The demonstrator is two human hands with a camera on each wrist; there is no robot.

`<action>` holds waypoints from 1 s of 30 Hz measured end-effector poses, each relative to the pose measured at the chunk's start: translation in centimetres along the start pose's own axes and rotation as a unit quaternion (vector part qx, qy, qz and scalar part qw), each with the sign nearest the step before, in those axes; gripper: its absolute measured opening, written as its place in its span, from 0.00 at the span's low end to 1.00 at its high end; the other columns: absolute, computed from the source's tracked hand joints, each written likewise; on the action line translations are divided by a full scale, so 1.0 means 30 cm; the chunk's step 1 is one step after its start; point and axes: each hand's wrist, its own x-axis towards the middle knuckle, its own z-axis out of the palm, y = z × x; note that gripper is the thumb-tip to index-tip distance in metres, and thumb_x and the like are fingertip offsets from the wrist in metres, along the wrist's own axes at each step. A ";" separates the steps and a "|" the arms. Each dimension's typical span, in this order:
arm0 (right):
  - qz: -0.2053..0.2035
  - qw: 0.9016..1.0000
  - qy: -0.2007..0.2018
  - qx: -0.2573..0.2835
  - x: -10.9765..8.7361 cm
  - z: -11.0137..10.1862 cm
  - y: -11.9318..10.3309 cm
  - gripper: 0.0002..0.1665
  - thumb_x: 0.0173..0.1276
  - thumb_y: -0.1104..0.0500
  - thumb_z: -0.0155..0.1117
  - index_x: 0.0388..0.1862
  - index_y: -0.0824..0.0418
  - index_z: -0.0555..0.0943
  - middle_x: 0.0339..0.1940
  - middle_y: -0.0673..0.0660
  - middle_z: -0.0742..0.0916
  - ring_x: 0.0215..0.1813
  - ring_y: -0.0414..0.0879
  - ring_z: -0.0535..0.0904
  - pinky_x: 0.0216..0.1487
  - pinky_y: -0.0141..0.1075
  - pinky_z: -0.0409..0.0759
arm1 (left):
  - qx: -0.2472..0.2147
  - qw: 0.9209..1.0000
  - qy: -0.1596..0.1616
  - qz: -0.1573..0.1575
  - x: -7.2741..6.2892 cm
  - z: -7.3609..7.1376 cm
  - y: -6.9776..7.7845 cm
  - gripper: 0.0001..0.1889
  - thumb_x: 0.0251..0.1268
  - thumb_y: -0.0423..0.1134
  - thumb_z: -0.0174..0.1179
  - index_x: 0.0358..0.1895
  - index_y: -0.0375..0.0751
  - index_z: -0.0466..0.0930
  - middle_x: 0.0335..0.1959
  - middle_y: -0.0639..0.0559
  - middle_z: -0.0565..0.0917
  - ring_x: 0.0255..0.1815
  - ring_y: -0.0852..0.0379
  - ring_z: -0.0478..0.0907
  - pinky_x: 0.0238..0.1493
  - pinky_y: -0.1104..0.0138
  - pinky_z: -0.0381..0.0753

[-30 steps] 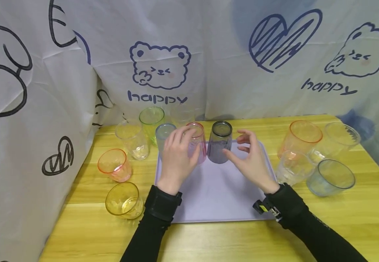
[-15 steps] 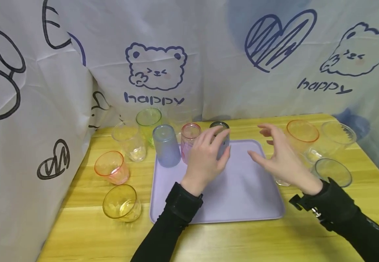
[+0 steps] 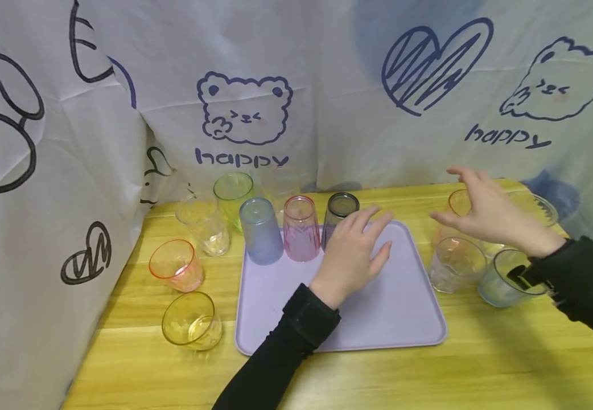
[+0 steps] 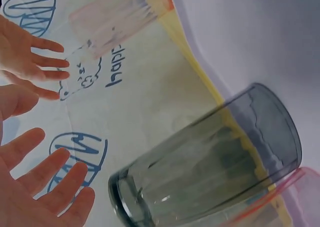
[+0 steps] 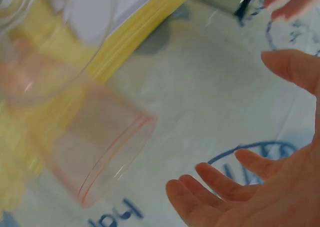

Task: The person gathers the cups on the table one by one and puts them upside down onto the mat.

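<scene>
Three upside-down glasses stand in a row along the back of the lilac tray (image 3: pixel 394 307): a blue one (image 3: pixel 262 236), a pink one (image 3: pixel 302 233) and a dark grey one (image 3: pixel 342 206). My left hand (image 3: pixel 350 253) hovers by the grey glass, partly covering it in the head view. Its fingers are spread, and the left wrist view shows the grey glass (image 4: pixel 210 167) apart from them. Over the glasses on the right is my right hand (image 3: pixel 496 216), fingers spread and holding nothing. It partly hides an orange-rimmed glass (image 3: pixel 445 233), seen clear of the fingers (image 5: pixel 220 187) in the right wrist view.
Right of the tray, upright, are a clear glass (image 3: pixel 457 265), a grey-blue glass (image 3: pixel 501 285) and another clear one (image 3: pixel 537 205). On the left stand yellow (image 3: pixel 192 322), orange (image 3: pixel 177 266), clear (image 3: pixel 204 225) and green (image 3: pixel 232 191) glasses. A printed cloth (image 3: pixel 348 114) hangs behind.
Both hands have moved right. The left has passed from the blue and pink glasses to the grey one; the right has left the grey glass and gone over the right-hand glasses.
</scene>
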 end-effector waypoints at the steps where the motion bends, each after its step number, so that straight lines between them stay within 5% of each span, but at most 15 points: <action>1: 0.010 1.000 -0.013 -0.008 0.010 -0.008 0.015 0.58 0.65 0.46 0.71 0.79 0.72 0.51 0.72 0.83 0.63 0.68 0.78 0.62 0.62 0.73 0.68 | 0.005 1.000 -0.004 0.000 0.001 0.005 0.003 0.23 0.72 0.48 0.58 0.68 0.51 0.74 0.68 0.49 0.77 0.67 0.50 0.76 0.68 0.57 0.77; 14: 0.050 0.986 -0.110 -0.111 0.071 -0.009 0.140 0.62 0.62 0.41 0.72 0.75 0.78 0.50 0.67 0.89 0.64 0.66 0.85 0.59 0.63 0.75 0.65 | 0.025 0.999 -0.038 0.004 -0.010 0.051 0.013 0.24 0.71 0.50 0.58 0.68 0.53 0.73 0.69 0.49 0.76 0.66 0.51 0.77 0.65 0.57 0.80; 30: 0.058 0.983 -0.141 -0.104 0.116 0.011 0.172 0.65 0.54 0.48 0.79 0.75 0.76 0.51 0.67 0.86 0.68 0.65 0.83 0.65 0.62 0.73 0.69 | 0.031 0.998 -0.052 0.003 -0.021 0.067 0.008 0.25 0.72 0.50 0.57 0.70 0.52 0.72 0.69 0.49 0.75 0.66 0.50 0.77 0.65 0.57 0.80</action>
